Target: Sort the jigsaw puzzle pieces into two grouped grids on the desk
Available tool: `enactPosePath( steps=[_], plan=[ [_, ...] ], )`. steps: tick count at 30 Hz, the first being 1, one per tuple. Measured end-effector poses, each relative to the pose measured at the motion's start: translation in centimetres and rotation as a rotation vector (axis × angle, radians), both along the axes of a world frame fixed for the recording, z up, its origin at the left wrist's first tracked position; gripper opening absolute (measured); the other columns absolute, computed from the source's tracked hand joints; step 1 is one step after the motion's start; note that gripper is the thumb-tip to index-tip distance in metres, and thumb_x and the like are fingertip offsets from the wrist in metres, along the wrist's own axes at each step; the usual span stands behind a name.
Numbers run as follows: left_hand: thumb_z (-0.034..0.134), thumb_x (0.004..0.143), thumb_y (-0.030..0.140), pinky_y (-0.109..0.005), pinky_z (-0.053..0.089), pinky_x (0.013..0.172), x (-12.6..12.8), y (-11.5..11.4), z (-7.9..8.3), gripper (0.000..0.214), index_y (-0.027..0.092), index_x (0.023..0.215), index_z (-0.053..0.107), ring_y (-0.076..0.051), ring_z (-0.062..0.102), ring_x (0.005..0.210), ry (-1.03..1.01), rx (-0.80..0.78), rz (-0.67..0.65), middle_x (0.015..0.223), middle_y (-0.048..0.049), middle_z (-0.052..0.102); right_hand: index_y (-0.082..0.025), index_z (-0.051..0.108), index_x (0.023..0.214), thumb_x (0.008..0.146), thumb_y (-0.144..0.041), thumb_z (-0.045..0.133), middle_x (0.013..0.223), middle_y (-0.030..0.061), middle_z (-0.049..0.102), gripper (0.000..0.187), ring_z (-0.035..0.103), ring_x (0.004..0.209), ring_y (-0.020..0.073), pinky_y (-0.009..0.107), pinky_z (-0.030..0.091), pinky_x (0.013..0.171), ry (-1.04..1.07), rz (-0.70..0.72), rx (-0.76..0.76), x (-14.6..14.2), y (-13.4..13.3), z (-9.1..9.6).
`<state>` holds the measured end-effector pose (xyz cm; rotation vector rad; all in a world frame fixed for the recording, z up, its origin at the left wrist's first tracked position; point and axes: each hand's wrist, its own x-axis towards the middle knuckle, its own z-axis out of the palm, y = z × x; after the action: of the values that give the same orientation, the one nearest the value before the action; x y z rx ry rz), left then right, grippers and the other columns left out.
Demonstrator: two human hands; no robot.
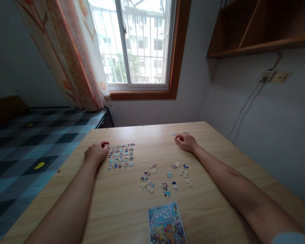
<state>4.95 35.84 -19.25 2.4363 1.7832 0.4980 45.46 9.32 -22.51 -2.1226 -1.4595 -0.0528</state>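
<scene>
My left hand [96, 151] rests on the wooden table [112, 203] with its fingers curled. Its fingertips are beside the left edge of a block of small jigsaw puzzle pieces [126, 160] laid out in rows. Farther back on the right, my right hand [186, 141] is closed, thumb and fingers together, just in front of a short row of puzzle pieces [184, 133]. Whether either hand holds a piece is hidden. Loose puzzle pieces [169, 175] lie scattered between my forearms, some picture side up and some showing pale backs.
A colourful puzzle box [166, 223] marked "Bluey" lies at the table's near edge. To the left stands a bed [73, 118] with a checked cover. Behind the table are a curtain [76, 67] and a barred window [142, 51]. A shelf [264, 44] hangs on the right wall.
</scene>
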Motion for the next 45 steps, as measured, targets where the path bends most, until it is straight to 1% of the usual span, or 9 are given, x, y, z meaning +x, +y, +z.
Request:
enactPosePath(
  steps=[3, 7, 12, 14, 22, 28, 33, 40, 45],
  plan=[
    [0.053, 0.085, 0.039, -0.04, 0.051, 0.087, 0.0, -0.1, 0.1, 0.04, 0.025, 0.114, 0.078, -0.034, 0.067, 0.104, 0.004, -0.014, -0.006, 0.113, -0.012, 0.076, -0.021, 0.075, 0.096, 0.09, -0.047, 0.061, 0.073, -0.0005, 0.067, 0.03, 0.058, 0.066, 0.0125, 0.022, 0.039, 0.063, 0.039, 0.067, -0.013, -0.7, -0.7, 0.2],
    [0.051, 0.086, 0.04, -0.042, 0.052, 0.087, 0.0, -0.2, 0.2, 0.043, 0.025, 0.116, 0.077, -0.035, 0.067, 0.103, 0.009, -0.031, 0.0, 0.115, -0.0126, 0.075, -0.02, 0.074, 0.103, 0.086, -0.045, 0.068, 0.073, -0.0015, 0.065, 0.031, 0.056, 0.065, 0.011, 0.021, 0.04, 0.063, 0.107, 0.22, -0.036, -2.5, -2.8, 0.4],
    [0.05, 0.087, 0.041, -0.042, 0.052, 0.088, 0.2, -0.1, 0.1, 0.042, 0.025, 0.116, 0.077, -0.036, 0.067, 0.106, 0.016, -0.03, -0.005, 0.117, -0.0133, 0.074, -0.021, 0.079, 0.102, 0.088, -0.047, 0.07, 0.092, 0.0053, 0.071, 0.031, 0.063, 0.087, 0.0157, 0.027, 0.047, 0.081, 0.19, 0.48, 0.017, -5.2, -5.7, 0.4],
    [0.05, 0.087, 0.042, -0.042, 0.051, 0.088, 0.2, 0.0, 0.1, 0.042, 0.025, 0.115, 0.077, -0.036, 0.066, 0.107, 0.017, -0.031, -0.004, 0.117, -0.0131, 0.074, -0.022, 0.081, 0.101, 0.087, -0.048, 0.072, 0.1, 0.0074, 0.072, 0.031, 0.063, 0.096, 0.0187, 0.031, 0.047, 0.089, 0.208, 0.538, 0.053, -5.9, -6.2, 0.3],
    [0.052, 0.086, 0.041, -0.041, 0.052, 0.088, 0.0, -0.1, 0.1, 0.041, 0.026, 0.113, 0.078, -0.035, 0.067, 0.105, 0.014, -0.009, -0.021, 0.115, -0.0125, 0.075, -0.028, 0.082, 0.096, 0.083, -0.042, 0.077, 0.106, 0.0053, 0.072, 0.02, 0.063, 0.1, 0.02, 0.036, 0.044, 0.096, 0.161, 0.574, 0.055, -6.3, -6.2, 0.2],
    [0.054, 0.084, 0.04, -0.04, 0.051, 0.09, -0.1, 0.1, 0.0, 0.039, 0.026, 0.112, 0.078, -0.035, 0.067, 0.106, 0.015, -0.003, -0.028, 0.114, -0.012, 0.076, -0.029, 0.082, 0.096, 0.085, -0.041, 0.076, 0.108, 0.005, 0.072, 0.017, 0.062, 0.102, 0.0202, 0.036, 0.044, 0.096, 0.117, 0.586, 0.057, -6.5, -6.4, 0.4],
    [0.051, 0.086, 0.041, -0.041, 0.052, 0.088, -0.1, 0.2, 0.0, 0.041, 0.026, 0.113, 0.078, -0.035, 0.067, 0.105, 0.043, -0.014, -0.026, 0.117, -0.0125, 0.075, -0.027, 0.081, 0.094, 0.081, -0.041, 0.08, 0.107, 0.0046, 0.072, 0.019, 0.064, 0.102, 0.0201, 0.036, 0.043, 0.097, 0.086, 0.603, 0.073, -6.8, -6.7, 0.7],
    [0.05, 0.086, 0.041, -0.04, 0.052, 0.086, 0.1, 0.1, 0.1, 0.042, 0.027, 0.115, 0.078, -0.034, 0.068, 0.103, 0.067, -0.018, -0.013, 0.115, -0.0111, 0.075, -0.025, 0.079, 0.092, 0.085, -0.041, 0.076, 0.099, 0.0059, 0.074, 0.018, 0.065, 0.097, 0.0197, 0.035, 0.045, 0.092, 0.112, 0.621, 0.08, -7.2, -6.8, 0.8],
    [0.049, 0.087, 0.04, -0.041, 0.052, 0.087, 0.1, 0.1, 0.2, 0.043, 0.026, 0.116, 0.077, -0.034, 0.067, 0.106, 0.072, -0.034, -0.018, 0.117, -0.0114, 0.075, -0.025, 0.077, 0.086, 0.083, -0.043, 0.079, 0.097, 0.0047, 0.075, 0.018, 0.064, 0.097, 0.0201, 0.035, 0.043, 0.095, 0.043, 0.556, 0.117, -7.6, -7.0, 0.7]
  ],
)
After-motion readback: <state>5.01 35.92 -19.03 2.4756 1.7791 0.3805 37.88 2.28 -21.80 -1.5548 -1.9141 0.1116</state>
